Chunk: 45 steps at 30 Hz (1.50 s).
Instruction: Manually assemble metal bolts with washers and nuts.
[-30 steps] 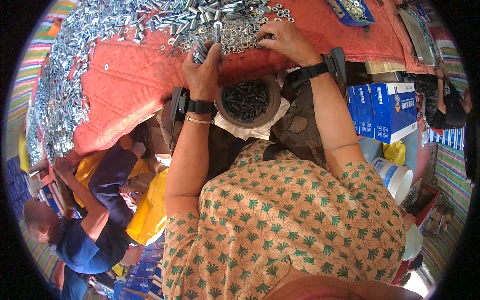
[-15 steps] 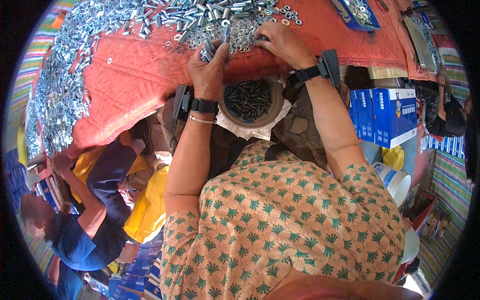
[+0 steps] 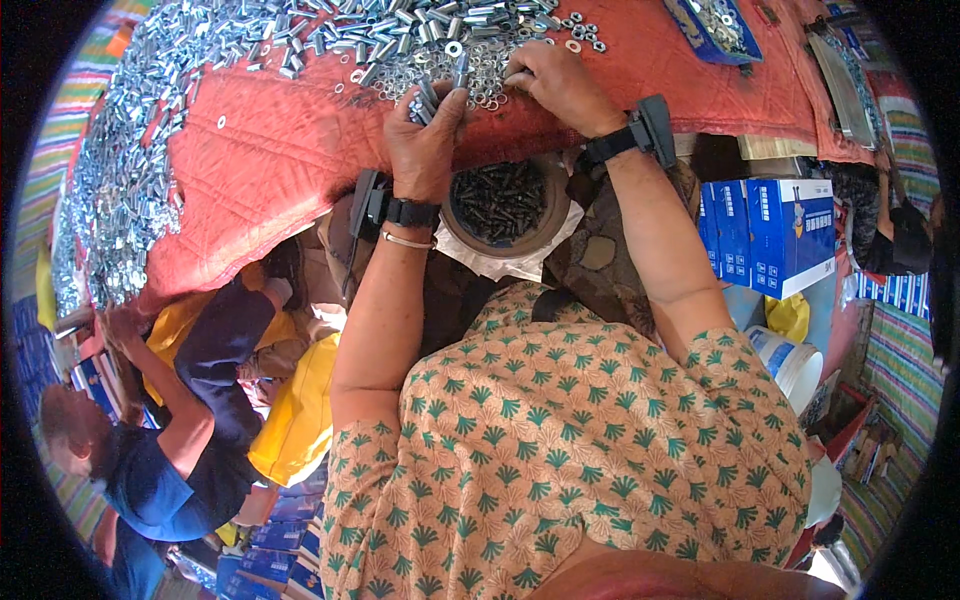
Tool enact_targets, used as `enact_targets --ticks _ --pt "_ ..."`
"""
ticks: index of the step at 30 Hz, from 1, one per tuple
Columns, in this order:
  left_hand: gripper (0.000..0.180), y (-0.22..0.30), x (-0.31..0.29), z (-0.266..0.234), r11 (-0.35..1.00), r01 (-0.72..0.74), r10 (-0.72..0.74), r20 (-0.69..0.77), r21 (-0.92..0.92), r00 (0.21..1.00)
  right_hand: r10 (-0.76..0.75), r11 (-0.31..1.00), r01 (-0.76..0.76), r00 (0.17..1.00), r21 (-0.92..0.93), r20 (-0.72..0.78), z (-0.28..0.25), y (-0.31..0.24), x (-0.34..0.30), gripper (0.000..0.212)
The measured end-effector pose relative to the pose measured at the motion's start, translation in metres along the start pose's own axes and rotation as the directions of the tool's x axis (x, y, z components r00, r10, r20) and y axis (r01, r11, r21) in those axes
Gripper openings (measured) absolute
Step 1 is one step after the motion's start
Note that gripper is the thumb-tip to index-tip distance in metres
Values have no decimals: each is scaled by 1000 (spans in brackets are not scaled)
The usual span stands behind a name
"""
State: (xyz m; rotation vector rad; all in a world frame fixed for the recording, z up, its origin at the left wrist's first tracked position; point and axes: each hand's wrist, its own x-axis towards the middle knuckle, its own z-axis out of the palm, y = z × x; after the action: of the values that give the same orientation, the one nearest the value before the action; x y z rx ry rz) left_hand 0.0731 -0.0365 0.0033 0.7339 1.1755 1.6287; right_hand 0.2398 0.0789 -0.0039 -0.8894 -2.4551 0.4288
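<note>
My left hand (image 3: 425,135) is closed around a small bunch of silvery bolts (image 3: 428,97), held upright at the edge of the red cloth (image 3: 270,160). My right hand (image 3: 555,82) rests fingers-down on a heap of silvery washers (image 3: 470,70) on that cloth, pinching at them. Both wrists wear black bands. Below my hands, on my lap, a round brown bowl (image 3: 548,215) holds dark screws (image 3: 498,200).
A long drift of silvery bolts (image 3: 130,170) runs along the cloth's left and far side. A blue tray of parts (image 3: 718,25) lies far right. Blue boxes (image 3: 770,235) and a white bucket (image 3: 790,365) stand to my right. A person in blue (image 3: 160,450) crouches lower left.
Both hands have stayed at the washer heap with only small shifts; the left hand keeps its bunch of bolts. The person at lower left has shifted slightly.
</note>
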Motion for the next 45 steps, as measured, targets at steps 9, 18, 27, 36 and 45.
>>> enact_targets --ticks 9,18,27,36,45 --pt "12 5 0 2 998 47 -49 51 45 997 73 991 -57 989 119 -131 -19 5 6 14" --pt "10 -2 -2 8 986 169 -164 153 -19 975 249 789 -147 964 597 -91 -6 -31 9 14" --pt "9 0 -1 7 966 250 -235 175 -67 956 216 867 -56 938 496 -272 -5 -47 8 12" --pt "12 -3 -2 10 993 105 -102 65 -45 993 -160 959 240 898 151 -410 -2 -50 4 17" --pt "15 2 -1 7 999 29 -27 84 -28 996 220 956 -277 897 -100 -383 -57 57 -14 12"
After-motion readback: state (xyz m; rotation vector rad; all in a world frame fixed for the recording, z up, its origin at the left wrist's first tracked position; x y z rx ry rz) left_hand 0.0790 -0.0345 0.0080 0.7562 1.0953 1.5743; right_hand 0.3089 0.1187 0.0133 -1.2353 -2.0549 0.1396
